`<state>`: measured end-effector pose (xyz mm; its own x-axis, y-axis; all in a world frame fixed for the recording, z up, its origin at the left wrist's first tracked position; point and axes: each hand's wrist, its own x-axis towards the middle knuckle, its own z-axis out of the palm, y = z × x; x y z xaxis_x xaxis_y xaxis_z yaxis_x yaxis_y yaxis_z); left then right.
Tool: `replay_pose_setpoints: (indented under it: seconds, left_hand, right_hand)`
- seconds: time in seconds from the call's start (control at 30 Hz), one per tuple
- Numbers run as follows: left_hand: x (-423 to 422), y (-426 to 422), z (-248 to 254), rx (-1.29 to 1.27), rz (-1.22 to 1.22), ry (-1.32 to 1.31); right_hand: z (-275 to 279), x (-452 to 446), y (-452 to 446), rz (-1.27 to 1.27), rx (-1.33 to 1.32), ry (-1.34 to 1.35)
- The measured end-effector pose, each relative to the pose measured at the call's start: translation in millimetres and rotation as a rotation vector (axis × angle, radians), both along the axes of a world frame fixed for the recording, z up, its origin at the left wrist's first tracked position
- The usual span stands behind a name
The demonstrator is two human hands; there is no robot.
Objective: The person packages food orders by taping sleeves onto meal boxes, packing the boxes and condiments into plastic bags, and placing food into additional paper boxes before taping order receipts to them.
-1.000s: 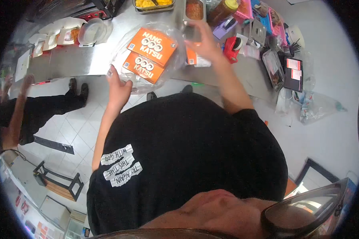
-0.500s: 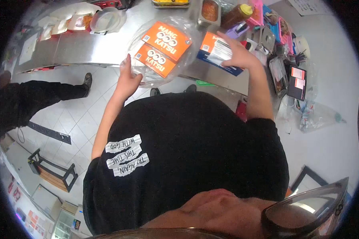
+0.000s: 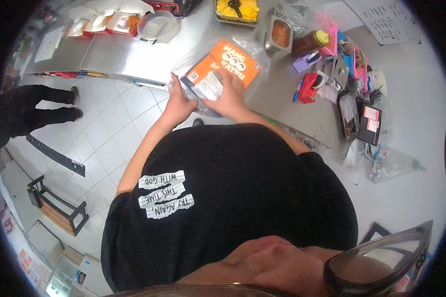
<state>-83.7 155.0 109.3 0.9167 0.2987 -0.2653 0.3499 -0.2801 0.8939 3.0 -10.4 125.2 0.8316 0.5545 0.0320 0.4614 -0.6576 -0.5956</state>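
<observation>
A clear plastic bag (image 3: 263,49) lies at the counter's front edge with an orange "Mang Katsu" takeaway box (image 3: 240,55) in it. My left hand (image 3: 180,106) grips the near left side of the bag, thumb and fingers closed around the plastic. In my right hand (image 3: 230,99) is another orange takeaway box (image 3: 195,77) with a white printed receipt (image 3: 209,87) on top. This box sits at the near side of the bag, against the first one. My right fingers and palm cover part of it.
The steel counter (image 3: 106,54) carries a plastic tub (image 3: 158,24), a tray of yellow food (image 3: 237,10), a pan of red sauce (image 3: 280,35), a yellow-capped bottle (image 3: 312,42) and a red tape dispenser (image 3: 309,88). Another person's dark-trousered legs (image 3: 49,106) stand at left.
My right hand has carried the box with the receipt leftward to the bag, over the nearer box there. The red tape dispenser is now uncovered. The other person's legs have shifted.
</observation>
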Motion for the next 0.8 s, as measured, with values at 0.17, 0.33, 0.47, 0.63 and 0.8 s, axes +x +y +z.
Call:
replay_pose_setpoints:
  seconds: [0.17, 0.33, 0.47, 0.63, 0.8]
  left_hand:
    - [12, -17, 12, 0.255, -0.142, -0.102]
    - [9, -5, 13, 0.222, -0.202, -0.135]
    - [18, -7, 11, 0.156, -0.136, -0.119]
    - [51, 7, 38, 0.124, -0.167, -0.145]
    - [81, -6, 84, 0.203, -0.387, -0.157]
  right_hand:
    - [-6, -4, 10, 0.036, -0.117, -0.178]
    - [7, 44, -9, -0.057, 0.086, -0.361]
    - [1, 139, -45, -0.283, -0.242, -0.383]
    - [-12, 219, -147, 0.095, 1.227, 0.906]
    - [115, 146, -194, -0.081, 1.221, 0.750]
